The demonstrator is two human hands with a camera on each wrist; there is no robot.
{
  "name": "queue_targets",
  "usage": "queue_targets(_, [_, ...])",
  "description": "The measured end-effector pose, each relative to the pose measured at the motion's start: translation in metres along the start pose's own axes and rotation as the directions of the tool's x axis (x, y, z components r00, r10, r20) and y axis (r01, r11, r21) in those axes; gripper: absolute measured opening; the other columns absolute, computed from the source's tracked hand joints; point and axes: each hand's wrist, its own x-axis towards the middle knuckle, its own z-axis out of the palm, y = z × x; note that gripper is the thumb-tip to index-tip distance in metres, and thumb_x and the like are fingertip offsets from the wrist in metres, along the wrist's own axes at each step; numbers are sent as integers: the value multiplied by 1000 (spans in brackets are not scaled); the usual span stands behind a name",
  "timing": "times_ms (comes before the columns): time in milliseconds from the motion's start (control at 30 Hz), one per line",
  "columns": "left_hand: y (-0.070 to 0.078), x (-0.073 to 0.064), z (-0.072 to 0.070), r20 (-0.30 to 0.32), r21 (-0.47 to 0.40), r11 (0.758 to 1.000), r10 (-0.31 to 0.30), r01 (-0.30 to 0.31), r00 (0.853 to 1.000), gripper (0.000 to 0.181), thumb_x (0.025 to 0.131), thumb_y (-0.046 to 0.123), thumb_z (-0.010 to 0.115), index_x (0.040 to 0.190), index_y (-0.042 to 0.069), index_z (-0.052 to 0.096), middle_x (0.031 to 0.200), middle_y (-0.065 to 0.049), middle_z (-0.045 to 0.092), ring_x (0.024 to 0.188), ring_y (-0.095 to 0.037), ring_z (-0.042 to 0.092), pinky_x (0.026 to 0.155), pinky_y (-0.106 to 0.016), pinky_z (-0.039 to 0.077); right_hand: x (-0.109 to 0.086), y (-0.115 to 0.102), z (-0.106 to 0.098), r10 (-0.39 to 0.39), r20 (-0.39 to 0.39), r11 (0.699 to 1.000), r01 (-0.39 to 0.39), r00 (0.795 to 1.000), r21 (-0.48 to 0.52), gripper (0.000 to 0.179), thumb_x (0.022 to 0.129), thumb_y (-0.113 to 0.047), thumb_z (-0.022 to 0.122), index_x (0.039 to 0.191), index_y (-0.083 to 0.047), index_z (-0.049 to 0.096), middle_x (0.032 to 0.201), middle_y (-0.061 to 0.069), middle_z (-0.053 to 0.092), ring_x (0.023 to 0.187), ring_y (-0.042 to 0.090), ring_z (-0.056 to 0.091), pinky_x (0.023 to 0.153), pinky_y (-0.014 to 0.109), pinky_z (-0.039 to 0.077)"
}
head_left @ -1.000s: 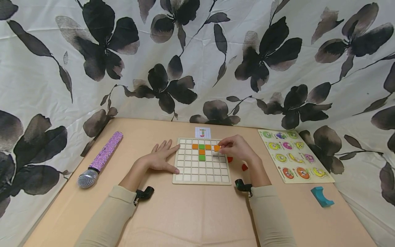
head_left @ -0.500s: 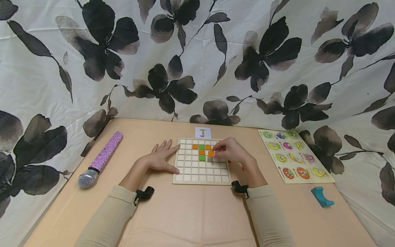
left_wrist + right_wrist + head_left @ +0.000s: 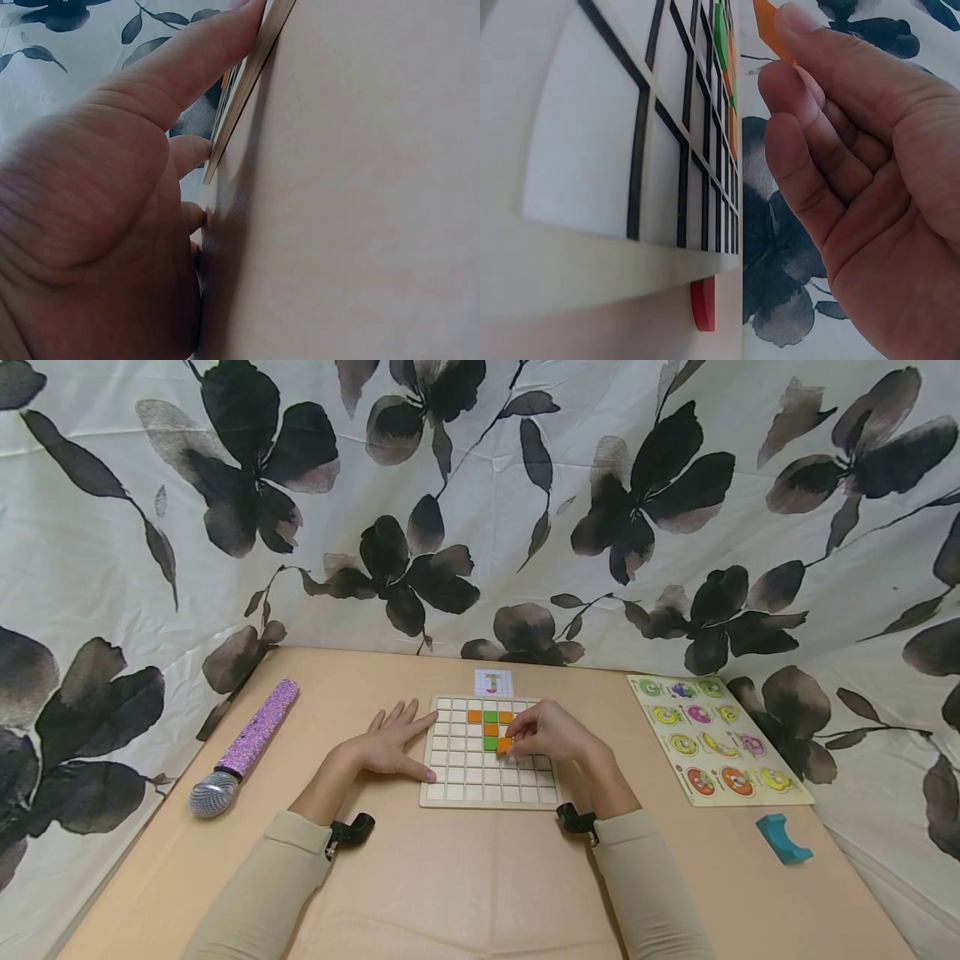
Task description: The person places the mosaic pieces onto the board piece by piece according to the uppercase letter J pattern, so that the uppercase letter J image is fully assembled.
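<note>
A white grid board [image 3: 491, 804] lies on the table, with orange and green square tiles in its upper cells. My right hand [image 3: 555, 732] pinches an orange tile [image 3: 504, 745] between thumb and fingertips, over the board just right of the lower green tile [image 3: 491, 744]. The right wrist view shows this orange tile [image 3: 769, 28] at the fingertips, raised off the grid's face. With fingers spread, my left hand [image 3: 386, 747] rests at the board's left edge, thumb on the border. Up close in the left wrist view, the thumb [image 3: 187, 64] lies against the board's wooden edge [image 3: 251, 82].
Behind the board lies a small patterned card [image 3: 492, 682]. A glittery purple microphone [image 3: 251, 739] is at the left, a fruit-picture board [image 3: 720, 739] at the right. Near the latter sits a blue curved block [image 3: 783, 839]. A red piece [image 3: 703, 304] shows beyond the grid board's edge.
My right hand has carried the orange tile left and toward me across the board, from near its right edge to beside the lower green tile. The left hand has stayed in place.
</note>
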Motion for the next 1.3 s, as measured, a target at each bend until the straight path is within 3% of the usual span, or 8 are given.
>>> queue_targets(267, [-5,2,4,-22,-33,999,29,-29,999,122,74,72,80,168,21,21,173,-26,-5,160,-46,-12,123,-69,-12,3,-3,7,-9,38,1000,9,999,-15,20,80,-10,91,96,-6,81,77,3,71,69,15,62,62,22,52])
queue_targets(600, [-2,1,2,-4,1,1000,-13,13,1000,119,77,67,81,169,23,19,175,-20,-6,161,-40,-13,126,-64,-11,8,-1,17,-5,69,999,8,998,-40,19,79,-9,91,93,-5,80,76,1,72,68,14,63,63,24,54])
queue_targets(967, [-8,3,6,-28,-44,999,20,-21,999,126,71,75,80,168,23,20,174,-24,-6,161,-43,-14,125,-66,-13,11,-1,20,-30,89,998,35,996,-55,16,79,-8,91,91,-5,80,75,0,70,67,12,63,62,23,54])
queue_targets(1133, [-6,2,4,-25,-46,998,38,-39,999,123,74,72,80,168,22,20,173,-28,-5,160,-47,-14,123,-69,-14,12,0,23,-30,91,997,36,995,-67,16,78,-10,91,90,-8,80,75,0,70,67,13,62,62,23,54])
queue_targets(1300, [-1,-1,1,-8,-36,999,18,-19,1000,122,75,69,81,168,19,20,173,-27,-5,160,-46,-12,124,-68,-11,12,0,24,-23,94,994,33,995,-103,15,79,-12,92,89,-12,80,74,-2,69,67,12,60,62,24,52])
